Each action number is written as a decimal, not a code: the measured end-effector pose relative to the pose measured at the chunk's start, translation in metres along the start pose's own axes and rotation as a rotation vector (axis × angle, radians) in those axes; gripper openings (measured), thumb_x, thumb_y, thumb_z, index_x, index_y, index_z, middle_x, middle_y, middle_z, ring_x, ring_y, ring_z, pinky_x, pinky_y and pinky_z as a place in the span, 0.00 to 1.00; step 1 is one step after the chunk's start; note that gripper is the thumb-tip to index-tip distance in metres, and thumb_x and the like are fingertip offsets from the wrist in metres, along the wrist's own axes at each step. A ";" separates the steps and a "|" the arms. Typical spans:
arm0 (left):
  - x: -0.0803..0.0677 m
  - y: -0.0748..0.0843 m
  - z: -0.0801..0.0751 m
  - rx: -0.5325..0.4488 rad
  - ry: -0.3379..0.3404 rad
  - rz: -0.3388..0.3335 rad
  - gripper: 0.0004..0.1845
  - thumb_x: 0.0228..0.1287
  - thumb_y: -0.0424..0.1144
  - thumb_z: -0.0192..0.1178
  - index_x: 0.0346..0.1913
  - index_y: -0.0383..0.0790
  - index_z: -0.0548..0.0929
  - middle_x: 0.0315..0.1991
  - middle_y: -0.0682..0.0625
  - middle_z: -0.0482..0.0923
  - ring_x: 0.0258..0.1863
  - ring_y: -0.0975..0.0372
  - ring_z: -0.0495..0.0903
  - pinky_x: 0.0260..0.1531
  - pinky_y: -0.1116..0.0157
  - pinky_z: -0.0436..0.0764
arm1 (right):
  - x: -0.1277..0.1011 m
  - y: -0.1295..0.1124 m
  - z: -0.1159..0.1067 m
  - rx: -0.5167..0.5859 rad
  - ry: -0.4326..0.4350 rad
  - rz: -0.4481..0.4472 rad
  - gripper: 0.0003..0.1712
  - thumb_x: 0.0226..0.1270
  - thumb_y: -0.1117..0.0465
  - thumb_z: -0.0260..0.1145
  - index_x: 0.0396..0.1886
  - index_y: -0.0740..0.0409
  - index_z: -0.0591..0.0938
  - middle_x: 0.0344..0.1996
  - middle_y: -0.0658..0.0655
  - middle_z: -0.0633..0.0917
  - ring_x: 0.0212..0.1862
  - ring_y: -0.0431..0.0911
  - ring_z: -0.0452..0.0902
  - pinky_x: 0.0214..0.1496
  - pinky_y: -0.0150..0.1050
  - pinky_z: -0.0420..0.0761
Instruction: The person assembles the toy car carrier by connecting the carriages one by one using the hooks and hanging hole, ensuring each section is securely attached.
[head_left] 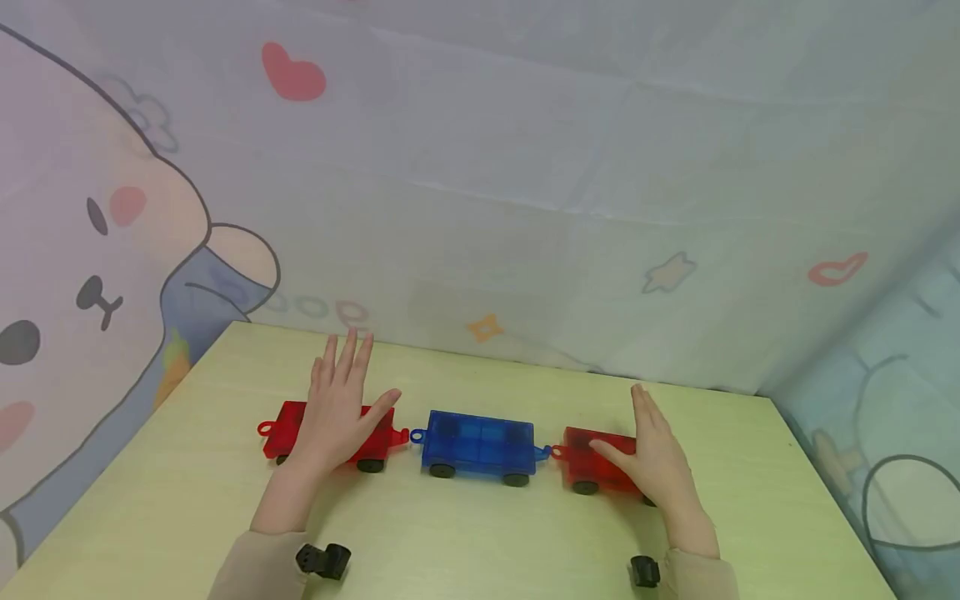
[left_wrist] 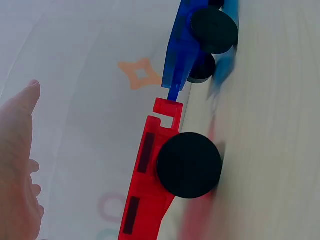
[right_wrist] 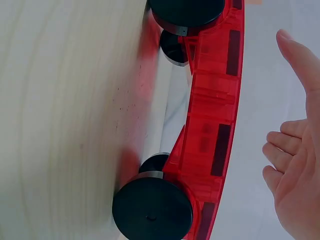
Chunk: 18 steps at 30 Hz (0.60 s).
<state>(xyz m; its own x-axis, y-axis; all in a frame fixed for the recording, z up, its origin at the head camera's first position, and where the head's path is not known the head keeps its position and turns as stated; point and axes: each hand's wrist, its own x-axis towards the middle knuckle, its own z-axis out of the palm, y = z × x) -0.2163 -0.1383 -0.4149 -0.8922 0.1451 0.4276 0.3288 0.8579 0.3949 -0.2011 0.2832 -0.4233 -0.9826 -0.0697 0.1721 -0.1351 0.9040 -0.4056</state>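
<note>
Three translucent toy wagons stand in a row on the tabletop. On the left is a red wagon (head_left: 382,421), with a blue wagon (head_left: 478,443) in the middle and another red wagon (head_left: 600,450) on the right. Over the left red wagon hovers my left hand (head_left: 336,417), fingers straight and thumb spread. My right hand (head_left: 663,462) is held above the right red wagon with its fingers extended. Both wrist views show a gap between hand and wagon. In the left wrist view, the red hook (left_wrist: 169,107) meets the blue wagon's end (left_wrist: 175,82).
The wagons stand on a pale wooden table (head_left: 465,542). Behind it hangs a printed cloth (head_left: 510,167), which also runs down the right side. Black wrist devices (head_left: 324,561) sit by the sleeves.
</note>
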 end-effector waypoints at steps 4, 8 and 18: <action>0.000 0.003 0.001 -0.055 -0.007 0.013 0.47 0.65 0.57 0.55 0.77 0.40 0.43 0.77 0.39 0.40 0.76 0.43 0.36 0.71 0.39 0.44 | 0.000 0.000 0.000 0.010 -0.023 0.013 0.63 0.57 0.35 0.66 0.76 0.67 0.46 0.74 0.71 0.51 0.73 0.66 0.48 0.69 0.64 0.58; 0.001 0.009 0.002 -0.121 -0.043 -0.003 0.49 0.66 0.58 0.55 0.77 0.37 0.41 0.78 0.42 0.38 0.77 0.46 0.37 0.72 0.44 0.46 | 0.000 0.001 0.000 0.015 -0.033 0.017 0.63 0.57 0.35 0.66 0.76 0.68 0.46 0.74 0.71 0.52 0.73 0.66 0.48 0.68 0.64 0.58; 0.004 0.025 0.011 -0.202 -0.108 0.000 0.50 0.67 0.57 0.55 0.77 0.38 0.38 0.78 0.45 0.34 0.77 0.51 0.37 0.73 0.47 0.48 | -0.001 0.005 0.000 0.043 -0.063 0.028 0.63 0.57 0.35 0.66 0.75 0.69 0.46 0.74 0.71 0.51 0.73 0.67 0.47 0.70 0.63 0.55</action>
<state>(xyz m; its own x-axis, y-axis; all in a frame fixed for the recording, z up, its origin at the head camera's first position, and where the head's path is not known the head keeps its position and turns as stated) -0.2150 -0.1104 -0.4125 -0.9167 0.2062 0.3423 0.3742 0.7436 0.5541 -0.2007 0.2881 -0.4259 -0.9919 -0.0726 0.1039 -0.1119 0.8869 -0.4481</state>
